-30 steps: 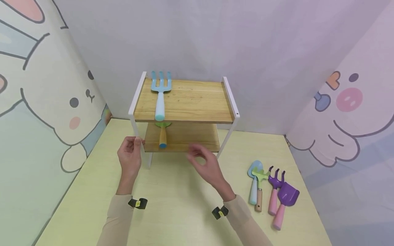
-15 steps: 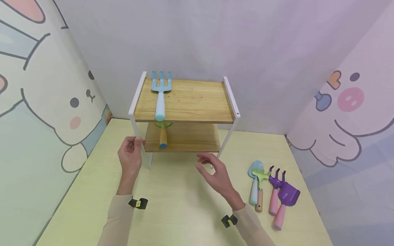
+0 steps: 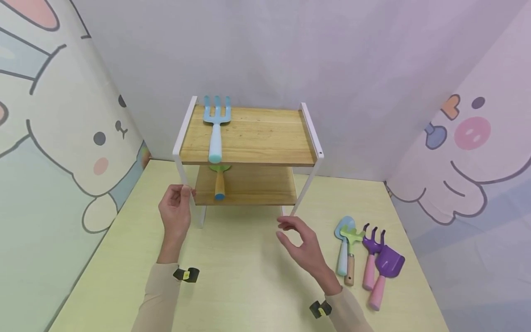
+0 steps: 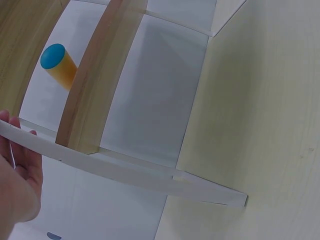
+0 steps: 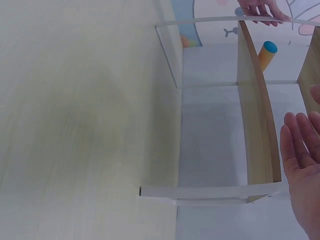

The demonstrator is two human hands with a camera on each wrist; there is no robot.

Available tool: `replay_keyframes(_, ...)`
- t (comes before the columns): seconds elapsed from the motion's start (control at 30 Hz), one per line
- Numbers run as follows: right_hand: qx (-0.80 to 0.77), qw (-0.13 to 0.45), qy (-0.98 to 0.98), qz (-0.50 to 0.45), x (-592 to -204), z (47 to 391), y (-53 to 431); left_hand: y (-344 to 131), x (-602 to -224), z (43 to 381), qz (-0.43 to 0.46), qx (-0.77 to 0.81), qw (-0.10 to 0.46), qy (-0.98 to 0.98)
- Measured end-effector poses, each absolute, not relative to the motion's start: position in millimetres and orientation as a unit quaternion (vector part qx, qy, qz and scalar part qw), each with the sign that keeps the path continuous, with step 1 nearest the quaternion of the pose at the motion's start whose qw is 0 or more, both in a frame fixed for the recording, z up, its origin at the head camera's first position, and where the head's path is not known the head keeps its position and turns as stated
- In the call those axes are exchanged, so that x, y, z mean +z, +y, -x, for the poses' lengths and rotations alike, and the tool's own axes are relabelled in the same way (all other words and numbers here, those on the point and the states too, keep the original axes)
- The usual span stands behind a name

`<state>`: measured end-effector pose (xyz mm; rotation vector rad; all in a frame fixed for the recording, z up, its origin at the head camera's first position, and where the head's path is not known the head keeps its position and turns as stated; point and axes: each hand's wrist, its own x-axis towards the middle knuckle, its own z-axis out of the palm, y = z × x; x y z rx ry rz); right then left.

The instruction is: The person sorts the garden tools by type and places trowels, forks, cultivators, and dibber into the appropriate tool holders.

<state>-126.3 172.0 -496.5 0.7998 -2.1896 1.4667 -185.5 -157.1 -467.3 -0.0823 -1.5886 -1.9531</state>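
The right hand (image 3: 306, 245), empty with fingers parted, is moving away from the lower shelf (image 3: 261, 184) while the left hand (image 3: 176, 212) is gripping the left front post (image 3: 181, 169), so the orange-handled tool (image 3: 220, 184) on that shelf is apparently needing no support.

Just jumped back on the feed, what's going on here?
A person's left hand grips the rack's front left leg. The right hand, holding nothing, hovers before the rack. A blue fork lies on the top shelf, a green tool below. On the table, to the right, lie a trowel, rake, purple fork and shovel.
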Motion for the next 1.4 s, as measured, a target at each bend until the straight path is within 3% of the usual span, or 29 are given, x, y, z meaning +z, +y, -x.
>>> replay_keyframes(0.33, 0.518, 0.198, -0.789, -0.266, -469, 102, 187, -156, -465, 187, 0.037, -0.73, 0.306, -0.61)
replay_keyframes(1.4, 0.497, 0.203, -0.836, -0.116, -507, 74, 270, -158, -470, 185, 0.05, -0.735, 0.307, -0.603)
